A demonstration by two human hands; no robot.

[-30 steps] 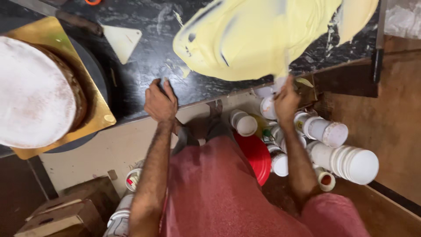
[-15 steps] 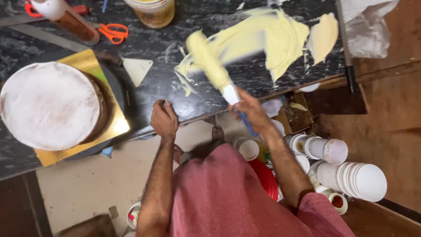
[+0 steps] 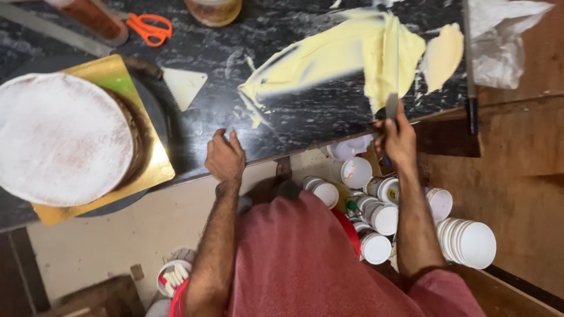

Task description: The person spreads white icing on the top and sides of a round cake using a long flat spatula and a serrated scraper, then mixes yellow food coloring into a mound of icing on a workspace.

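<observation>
Right hand [image 3: 399, 141] grip grasps a spatula [image 3: 392, 70] spreading pale-yellow cream [image 3: 346, 58]; left hand [image 3: 225, 157] released.

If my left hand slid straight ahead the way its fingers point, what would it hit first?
Left hand points across the bare dark counter; probably the yellow cream smear first, though it may pass just left of its tail.

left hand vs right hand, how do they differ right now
The left hand rests empty on the edge of the black counter, fingers curled against the stone. The right hand is closed around the handle of a long spatula, whose blade lies in the pale yellow spread. The left hand sits nearer the round cake; the right sits nearer the plastic bag. Both are bare and at the counter's near edge.
</observation>
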